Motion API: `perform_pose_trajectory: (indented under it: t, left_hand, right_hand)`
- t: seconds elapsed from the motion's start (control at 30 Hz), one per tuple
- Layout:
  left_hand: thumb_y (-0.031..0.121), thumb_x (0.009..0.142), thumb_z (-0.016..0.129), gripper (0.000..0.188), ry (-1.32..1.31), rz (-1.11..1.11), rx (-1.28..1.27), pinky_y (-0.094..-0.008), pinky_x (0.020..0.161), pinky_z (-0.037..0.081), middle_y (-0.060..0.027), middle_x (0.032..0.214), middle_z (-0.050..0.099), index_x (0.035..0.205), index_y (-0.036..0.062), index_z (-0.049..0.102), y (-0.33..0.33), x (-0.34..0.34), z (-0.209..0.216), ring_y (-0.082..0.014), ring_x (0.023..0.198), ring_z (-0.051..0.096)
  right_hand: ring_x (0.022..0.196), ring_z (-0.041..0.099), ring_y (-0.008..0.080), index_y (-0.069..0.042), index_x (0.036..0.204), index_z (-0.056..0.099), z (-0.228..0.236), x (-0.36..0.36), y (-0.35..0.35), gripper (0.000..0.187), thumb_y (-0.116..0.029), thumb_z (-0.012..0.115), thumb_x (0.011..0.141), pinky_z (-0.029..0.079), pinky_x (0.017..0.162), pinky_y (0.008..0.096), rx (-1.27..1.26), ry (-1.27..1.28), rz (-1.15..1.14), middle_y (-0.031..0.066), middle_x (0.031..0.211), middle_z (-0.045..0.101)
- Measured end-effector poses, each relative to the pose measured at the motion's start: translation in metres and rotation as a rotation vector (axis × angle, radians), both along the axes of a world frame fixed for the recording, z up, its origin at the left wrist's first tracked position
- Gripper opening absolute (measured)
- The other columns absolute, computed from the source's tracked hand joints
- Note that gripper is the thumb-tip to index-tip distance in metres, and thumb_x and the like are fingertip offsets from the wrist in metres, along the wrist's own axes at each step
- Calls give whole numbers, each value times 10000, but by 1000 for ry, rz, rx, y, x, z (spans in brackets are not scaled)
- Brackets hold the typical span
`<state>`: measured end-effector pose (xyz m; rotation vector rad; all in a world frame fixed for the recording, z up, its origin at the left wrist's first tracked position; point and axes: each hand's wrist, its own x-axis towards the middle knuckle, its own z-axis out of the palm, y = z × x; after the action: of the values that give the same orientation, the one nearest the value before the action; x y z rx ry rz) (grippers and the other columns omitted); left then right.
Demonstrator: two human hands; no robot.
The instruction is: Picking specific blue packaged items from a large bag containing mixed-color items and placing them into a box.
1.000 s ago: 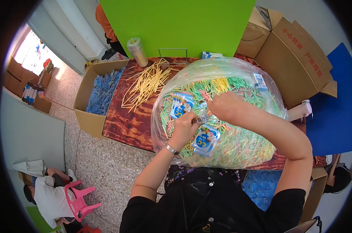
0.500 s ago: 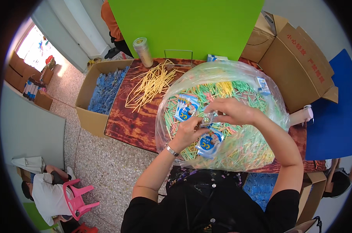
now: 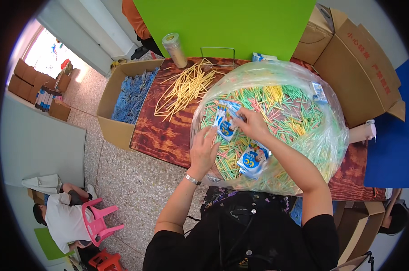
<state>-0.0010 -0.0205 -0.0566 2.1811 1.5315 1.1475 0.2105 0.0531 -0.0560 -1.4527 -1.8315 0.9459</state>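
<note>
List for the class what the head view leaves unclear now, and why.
All in the head view:
How many packets lie by the right hand: they overlap, and it covers an edge.
Single sticks at the bag's lower right: plastic folds blur them.
The person in orange: cut off by the top edge and green board.
Blue pieces at left: too small to tell apart.
</note>
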Motion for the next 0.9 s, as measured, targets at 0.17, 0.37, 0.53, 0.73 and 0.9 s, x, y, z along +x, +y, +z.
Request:
perform_pose_trajectory:
  t: [0.17, 0.37, 0.53, 0.73, 0.9]
  left_hand:
    - [103, 779, 704, 405, 225, -246, 6, -405, 950, 460, -123, 1238, 552, 1167, 39, 606, 5, 8, -24, -317, 1125, 533]
    - [104, 774, 696, 330, 258, -252, 7, -417, 955, 456, -124, 1182, 574, 1092, 37, 637, 10, 16, -29, -313, 1095, 536]
    - [106, 789, 693, 307, 276, -213, 78, -432, 927, 460, -121, 1155, 586, 1083, 36, 640, 9, 17, -25, -329, 1079, 541]
    - [134, 806, 715, 252, -10, -313, 7, -345, 782, 474, -123, 1005, 616, 1019, 15, 653, -4, 50, 8, -249, 921, 584]
    - [177, 888, 669, 177, -336, -504, -765, -214, 524, 355, 39, 677, 541, 884, 1, 686, -8, 57, -3, -20, 613, 438]
  right_hand:
    - [748, 624, 302, -51, 953, 621, 14, 19, -12, 300, -294, 716, 805, 490, 659, 419, 285, -145, -9, 132, 832, 620]
    - [845, 632, 319, -74, 845, 624, 20, 66, -56, 423, -485, 695, 774, 489, 698, 451, -129, -623, 268, 128, 865, 645]
    - [830, 614, 315, -103, 859, 642, 8, 71, -66, 231, -326, 680, 816, 479, 681, 443, 83, -548, 155, 92, 836, 626]
    - [802, 605, 289, -89, 928, 651, 27, 75, -79, 154, -139, 699, 791, 487, 689, 409, 443, -362, 133, 68, 815, 614]
    - [740, 622, 275, -60, 917, 625, 42, 57, -100, 128, -104, 690, 816, 481, 645, 364, 207, -1, 88, 80, 788, 613]
